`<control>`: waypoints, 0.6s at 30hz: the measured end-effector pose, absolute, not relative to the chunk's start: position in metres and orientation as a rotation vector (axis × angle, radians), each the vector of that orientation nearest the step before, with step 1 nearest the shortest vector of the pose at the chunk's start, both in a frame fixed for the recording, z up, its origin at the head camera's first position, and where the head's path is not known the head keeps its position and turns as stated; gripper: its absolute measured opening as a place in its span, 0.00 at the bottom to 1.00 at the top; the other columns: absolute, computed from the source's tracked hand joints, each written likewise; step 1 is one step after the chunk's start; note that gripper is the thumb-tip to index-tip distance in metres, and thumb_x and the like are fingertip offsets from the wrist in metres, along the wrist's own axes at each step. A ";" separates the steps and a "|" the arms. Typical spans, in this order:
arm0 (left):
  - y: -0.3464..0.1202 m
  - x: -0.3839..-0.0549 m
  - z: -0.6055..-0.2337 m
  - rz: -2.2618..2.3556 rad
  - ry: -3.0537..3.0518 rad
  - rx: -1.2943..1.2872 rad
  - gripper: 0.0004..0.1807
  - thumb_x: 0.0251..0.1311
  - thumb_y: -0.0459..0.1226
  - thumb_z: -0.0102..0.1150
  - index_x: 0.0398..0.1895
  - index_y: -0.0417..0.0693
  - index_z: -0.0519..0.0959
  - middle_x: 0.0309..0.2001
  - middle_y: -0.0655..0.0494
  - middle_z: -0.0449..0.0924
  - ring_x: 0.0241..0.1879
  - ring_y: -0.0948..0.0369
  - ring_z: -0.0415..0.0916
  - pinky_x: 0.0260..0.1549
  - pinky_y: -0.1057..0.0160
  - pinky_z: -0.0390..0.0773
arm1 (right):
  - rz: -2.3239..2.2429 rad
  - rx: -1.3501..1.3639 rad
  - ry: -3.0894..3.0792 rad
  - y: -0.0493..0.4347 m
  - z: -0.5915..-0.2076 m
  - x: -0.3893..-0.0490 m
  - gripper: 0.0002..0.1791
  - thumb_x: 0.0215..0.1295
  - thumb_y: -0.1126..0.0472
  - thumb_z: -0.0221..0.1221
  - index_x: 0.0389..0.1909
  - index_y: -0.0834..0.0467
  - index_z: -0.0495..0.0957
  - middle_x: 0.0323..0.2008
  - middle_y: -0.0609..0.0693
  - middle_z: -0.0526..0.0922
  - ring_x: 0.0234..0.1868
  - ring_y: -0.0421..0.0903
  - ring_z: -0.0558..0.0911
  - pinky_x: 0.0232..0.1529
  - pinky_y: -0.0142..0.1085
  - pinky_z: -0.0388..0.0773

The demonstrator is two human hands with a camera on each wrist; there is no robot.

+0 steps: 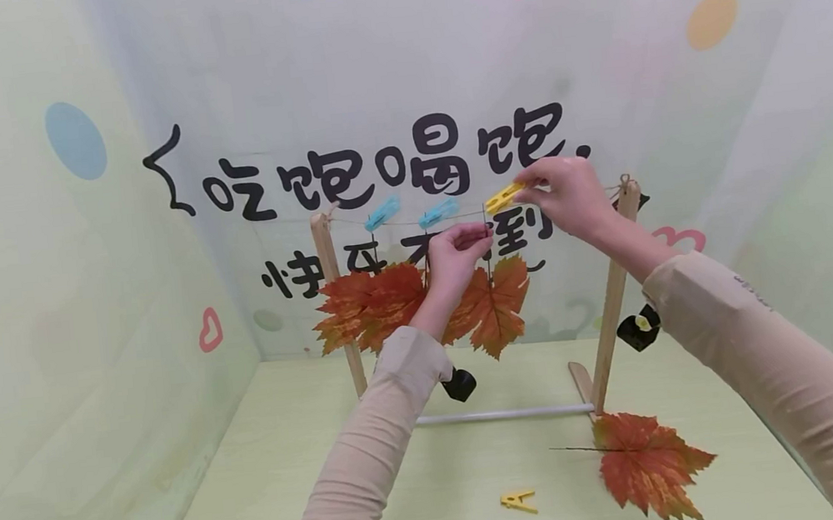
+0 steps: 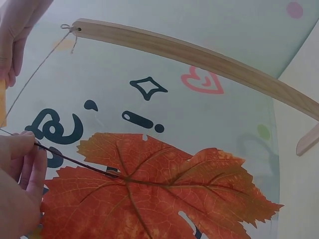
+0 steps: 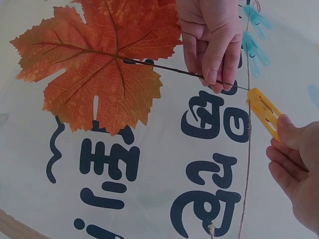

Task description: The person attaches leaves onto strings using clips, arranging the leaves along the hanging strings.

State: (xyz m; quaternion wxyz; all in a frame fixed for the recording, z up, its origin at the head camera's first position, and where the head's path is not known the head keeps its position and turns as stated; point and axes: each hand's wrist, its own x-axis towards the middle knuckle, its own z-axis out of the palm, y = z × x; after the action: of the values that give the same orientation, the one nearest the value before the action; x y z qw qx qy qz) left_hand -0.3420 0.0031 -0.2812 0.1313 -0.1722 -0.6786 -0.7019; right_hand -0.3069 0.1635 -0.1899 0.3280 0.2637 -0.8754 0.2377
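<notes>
My left hand (image 1: 456,258) pinches the thin dark stem of an orange-red maple-like leaf (image 1: 500,309), which hangs below the string. In my right hand (image 1: 570,197) is a yellow clothespin (image 1: 504,198), gripped at its handle end between thumb and fingers. The clothespin's nose sits at the string (image 3: 249,164), right by the stem's tip in the right wrist view. To the left, two blue clothespins (image 1: 383,214) are on the string, with more leaves (image 1: 371,302) hanging beneath them. My left hand and forearm partly cover those leaves.
Wooden posts (image 1: 613,316) hold the string at both sides, with a white rod (image 1: 507,414) low between them. On the table (image 1: 258,493) lie a loose leaf (image 1: 650,463) at right and a spread yellow clothespin (image 1: 519,501) near the front. A printed cloth (image 1: 397,61) hangs behind.
</notes>
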 end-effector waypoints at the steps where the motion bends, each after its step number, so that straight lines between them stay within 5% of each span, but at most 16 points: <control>1: 0.003 -0.342 -0.281 -2.038 -1.974 -0.496 0.11 0.51 0.28 0.62 0.39 0.33 0.79 0.39 0.43 0.81 0.38 0.58 0.79 0.39 0.68 0.78 | 0.629 0.685 -2.301 0.163 -0.190 -0.307 0.10 0.51 0.69 0.64 0.36 0.67 0.81 0.34 0.60 0.83 0.36 0.53 0.81 0.37 0.42 0.76; 18: 0.003 -0.345 -0.282 -2.037 -2.001 -0.502 0.13 0.52 0.28 0.61 0.41 0.31 0.78 0.41 0.41 0.81 0.40 0.55 0.79 0.41 0.68 0.77 | 0.707 0.669 -2.343 0.160 -0.193 -0.313 0.10 0.52 0.69 0.63 0.36 0.68 0.80 0.35 0.61 0.83 0.36 0.53 0.81 0.37 0.42 0.78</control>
State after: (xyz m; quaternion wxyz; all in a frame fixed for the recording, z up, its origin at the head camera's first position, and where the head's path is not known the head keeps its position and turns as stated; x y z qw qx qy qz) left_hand -0.3445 0.0028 -0.2823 0.1210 -0.1720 -0.6851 -0.6974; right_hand -0.3134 0.1601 -0.1927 0.2977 0.2519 -0.8816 0.2661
